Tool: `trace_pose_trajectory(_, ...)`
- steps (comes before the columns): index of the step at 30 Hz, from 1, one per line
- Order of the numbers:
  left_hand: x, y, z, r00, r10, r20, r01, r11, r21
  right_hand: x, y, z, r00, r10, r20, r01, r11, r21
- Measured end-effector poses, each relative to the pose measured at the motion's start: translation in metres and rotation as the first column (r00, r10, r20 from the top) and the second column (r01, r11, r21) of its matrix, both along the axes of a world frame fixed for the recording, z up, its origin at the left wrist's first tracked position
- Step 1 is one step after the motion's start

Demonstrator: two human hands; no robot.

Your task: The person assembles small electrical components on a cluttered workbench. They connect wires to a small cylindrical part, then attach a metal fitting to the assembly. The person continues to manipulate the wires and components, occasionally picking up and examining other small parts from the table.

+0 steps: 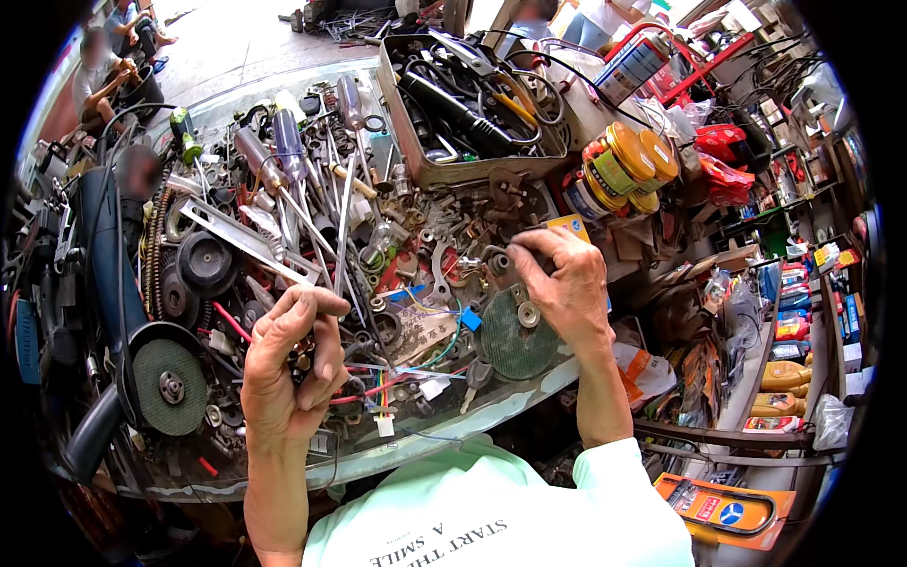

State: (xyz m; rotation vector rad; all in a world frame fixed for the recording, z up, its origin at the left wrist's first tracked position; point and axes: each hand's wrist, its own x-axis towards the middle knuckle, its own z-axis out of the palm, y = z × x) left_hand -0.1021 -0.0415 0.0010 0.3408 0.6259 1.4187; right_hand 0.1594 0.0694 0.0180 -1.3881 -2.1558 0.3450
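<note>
My left hand (295,354) hovers over the near edge of the cluttered workbench with its fingers curled in. Small metal parts (301,361) show in its palm, too small to name. To the right, my right hand (567,279) is closed, index finger and thumb bent towards each other; whatever they pinch is hidden. Just beyond its fingertips lies a small dark ring-shaped part (499,264). Below that hand rests a green grinding disc (515,345) with a metal flange nut (528,314) on it. An open-end wrench (440,271) lies between the hands.
An angle grinder (168,383) lies at the left. Several screwdrivers (286,137) spread across the middle. A metal box (482,172) of tools and cables stands at the back, beside yellow-lidded jars (624,161). Shelves of packaged goods (789,331) line the right. People sit far left.
</note>
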Motion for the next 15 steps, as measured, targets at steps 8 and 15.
trace_pose_trajectory(8,0.004,-0.002,-0.001,0.999,-0.029,0.015,0.03,0.999,-0.028,0.002,-0.02,-0.016,0.999,-0.007,0.032,0.01,0.995,-0.098)
trace_pose_trajectory(15,0.001,-0.002,-0.005,0.996,-0.084,-0.039,0.085,0.996,0.02,-0.012,-0.026,-0.024,0.987,0.017,0.158,-0.016,1.0,-0.012)
